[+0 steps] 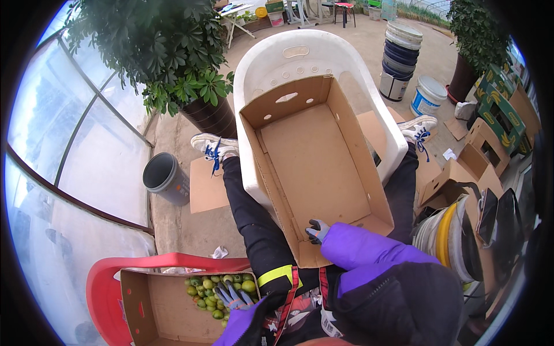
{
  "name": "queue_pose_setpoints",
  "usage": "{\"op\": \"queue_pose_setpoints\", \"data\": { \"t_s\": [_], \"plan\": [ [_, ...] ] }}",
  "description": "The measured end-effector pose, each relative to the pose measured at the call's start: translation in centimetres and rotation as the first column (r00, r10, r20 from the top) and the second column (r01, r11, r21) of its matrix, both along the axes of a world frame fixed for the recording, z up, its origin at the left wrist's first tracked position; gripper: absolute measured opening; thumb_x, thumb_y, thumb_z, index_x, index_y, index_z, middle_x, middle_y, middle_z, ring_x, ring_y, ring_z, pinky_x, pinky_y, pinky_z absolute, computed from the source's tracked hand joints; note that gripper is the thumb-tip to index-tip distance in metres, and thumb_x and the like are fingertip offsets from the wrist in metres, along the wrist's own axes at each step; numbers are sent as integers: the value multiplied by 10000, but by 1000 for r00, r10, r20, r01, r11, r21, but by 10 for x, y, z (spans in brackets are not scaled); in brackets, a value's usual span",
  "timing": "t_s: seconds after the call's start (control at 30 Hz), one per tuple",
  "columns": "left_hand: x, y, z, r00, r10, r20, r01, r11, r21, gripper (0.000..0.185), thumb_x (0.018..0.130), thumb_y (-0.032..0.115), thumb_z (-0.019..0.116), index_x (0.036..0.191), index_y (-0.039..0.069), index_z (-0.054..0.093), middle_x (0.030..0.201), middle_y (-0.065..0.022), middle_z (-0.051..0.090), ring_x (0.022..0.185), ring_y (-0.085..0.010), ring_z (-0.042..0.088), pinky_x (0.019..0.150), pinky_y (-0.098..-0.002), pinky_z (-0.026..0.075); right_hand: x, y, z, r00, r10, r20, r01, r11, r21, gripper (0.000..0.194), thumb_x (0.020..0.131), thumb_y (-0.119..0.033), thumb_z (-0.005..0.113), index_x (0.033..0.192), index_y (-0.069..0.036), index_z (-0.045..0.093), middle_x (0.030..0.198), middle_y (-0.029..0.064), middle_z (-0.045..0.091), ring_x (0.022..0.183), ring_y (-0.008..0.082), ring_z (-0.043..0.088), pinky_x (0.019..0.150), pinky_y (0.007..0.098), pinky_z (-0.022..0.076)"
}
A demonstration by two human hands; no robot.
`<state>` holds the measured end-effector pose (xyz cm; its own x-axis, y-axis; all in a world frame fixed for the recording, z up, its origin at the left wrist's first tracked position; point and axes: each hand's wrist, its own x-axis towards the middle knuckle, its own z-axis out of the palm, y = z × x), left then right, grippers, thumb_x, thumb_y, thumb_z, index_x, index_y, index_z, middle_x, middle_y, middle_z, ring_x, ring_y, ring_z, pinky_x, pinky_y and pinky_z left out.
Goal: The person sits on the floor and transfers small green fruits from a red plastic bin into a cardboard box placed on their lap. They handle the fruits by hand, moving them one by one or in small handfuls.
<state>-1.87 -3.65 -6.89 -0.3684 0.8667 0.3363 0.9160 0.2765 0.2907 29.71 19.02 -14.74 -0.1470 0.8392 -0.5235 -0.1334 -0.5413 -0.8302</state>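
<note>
My left hand (234,298), in a grey glove with dark fingertips, lies with spread fingers on a heap of small green and yellowish citrus fruits (207,283). The fruits fill the near right part of a cardboard box (181,307) that rests on a red plastic chair (104,285). My right hand (318,231), gloved alike, hangs over the near left corner of a larger open cardboard box (316,160). Its fingers are slightly curled and apart, with nothing seen between them; the palm is hidden. This box sits on a white plastic armchair (255,65) between my legs and shows its bare bottom.
A grey bucket (166,178) stands left, near a potted plant (210,114). Stacked buckets (398,60) and a lidded white bucket (427,95) stand beyond the armchair. At right are cardboard boxes (448,179), green printed boxes (504,116) and a pail with a yellow band (446,233).
</note>
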Motion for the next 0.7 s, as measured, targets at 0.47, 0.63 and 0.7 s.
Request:
{"op": "queue_pose_setpoints", "data": {
  "t_s": [0.47,0.63,0.7],
  "plan": [
    [-14,-9,-7,972,-175,-159,171,985,-37,571,748,338,670,1269,140,546,1510,-253,280,1392,-525,189,1094,-636,240,-2,-1,-8,1000,-18,5,18,1000,13,656,841,-218,737,1380,-10,426,988,148,638,667,152,587,559,313,474],
    [-11,1,8,970,-206,-129,204,978,-32,560,683,325,716,1189,124,585,1482,-266,325,1367,-546,233,1071,-656,266,0,1,-15,1000,-8,10,8,1000,16,639,829,-236,749,1357,-13,466,1040,157,643,689,160,599,572,315,483],
    [-9,5,17,970,-220,-108,216,975,-48,556,656,320,735,1157,118,601,1470,-271,342,1356,-554,250,1062,-665,276,-1,1,-7,999,10,36,-10,1000,7,640,835,-232,744,1366,-16,458,1044,152,640,693,160,599,572,316,482]
  ]
}}
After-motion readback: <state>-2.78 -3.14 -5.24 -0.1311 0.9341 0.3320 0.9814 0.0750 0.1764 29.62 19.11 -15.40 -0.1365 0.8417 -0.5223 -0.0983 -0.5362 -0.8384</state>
